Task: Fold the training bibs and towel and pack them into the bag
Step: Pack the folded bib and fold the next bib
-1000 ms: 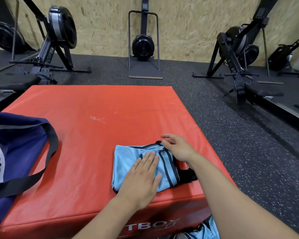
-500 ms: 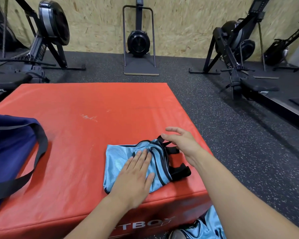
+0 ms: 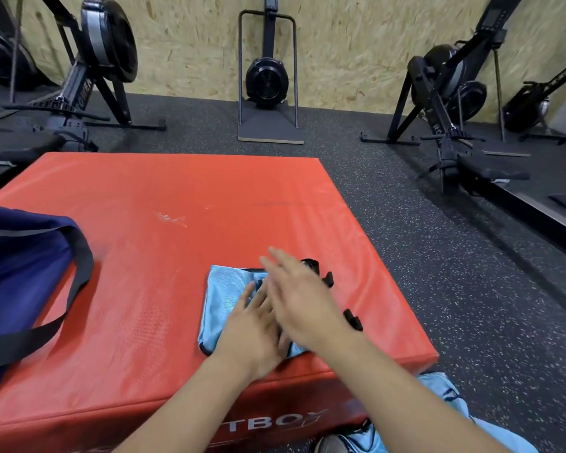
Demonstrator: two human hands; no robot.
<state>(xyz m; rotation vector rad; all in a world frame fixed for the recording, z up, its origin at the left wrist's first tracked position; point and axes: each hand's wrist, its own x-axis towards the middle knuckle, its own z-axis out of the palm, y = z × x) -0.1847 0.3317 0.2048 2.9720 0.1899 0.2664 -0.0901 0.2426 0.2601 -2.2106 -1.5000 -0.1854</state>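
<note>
The folded light-blue mesh training bib with black trim (image 3: 224,299) lies near the front right of the red padded worktop (image 3: 151,256); folding looks nearly finished, so next it needs lifting into the navy fabric bag (image 3: 20,276) at left. The left hand (image 3: 255,331) presses it flat, fingers straight; the right hand (image 3: 304,299) is blurred above, fingers extended, holding nothing.

Even, fairly bright indoor light falls from above, with soft shadows and no harsh glare. The right hand (image 3: 303,302) is smeared by motion blur. Wide-angle distortion bends straight lines near the frame edges.
</note>
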